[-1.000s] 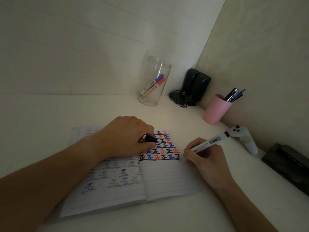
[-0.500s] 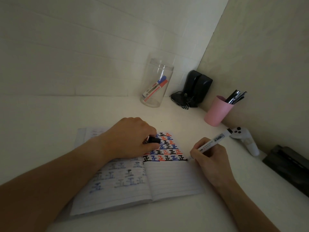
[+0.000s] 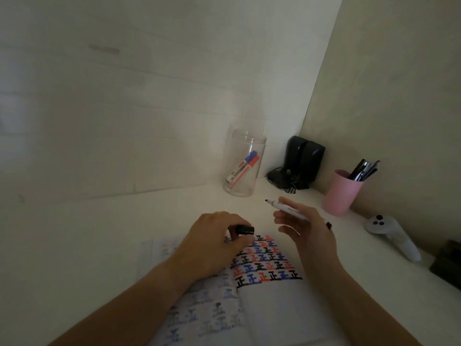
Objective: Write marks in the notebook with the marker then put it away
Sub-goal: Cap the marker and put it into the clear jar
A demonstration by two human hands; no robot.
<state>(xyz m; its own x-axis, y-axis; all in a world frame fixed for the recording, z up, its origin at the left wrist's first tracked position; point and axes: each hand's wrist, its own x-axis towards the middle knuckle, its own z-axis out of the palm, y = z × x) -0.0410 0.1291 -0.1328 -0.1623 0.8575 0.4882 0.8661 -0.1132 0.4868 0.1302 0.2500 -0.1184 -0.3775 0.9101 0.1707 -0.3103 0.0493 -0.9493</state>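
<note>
An open lined notebook (image 3: 272, 303) lies on the white desk, its right page filled at the top with rows of black, red and blue marks (image 3: 267, 263). My left hand (image 3: 212, 243) rests on the notebook's upper left and pinches the marker's black cap (image 3: 245, 230). My right hand (image 3: 304, 226) is lifted above the page's far edge and holds the uncapped white marker (image 3: 287, 208), whose black tip points left, toward the jar. A clear plastic jar (image 3: 243, 163) stands behind, with a red and a blue marker leaning inside.
A pink cup (image 3: 341, 193) of pens stands at the right by the wall. Black speakers (image 3: 299, 163) with cables sit in the corner. A white handheld controller (image 3: 391, 236) lies at the right, with a dark box (image 3: 446, 263) beyond it.
My right hand has lifted the marker off the page and turned it so its tip points left. The left hand stayed on the notebook with the cap. The view tilted upward.
</note>
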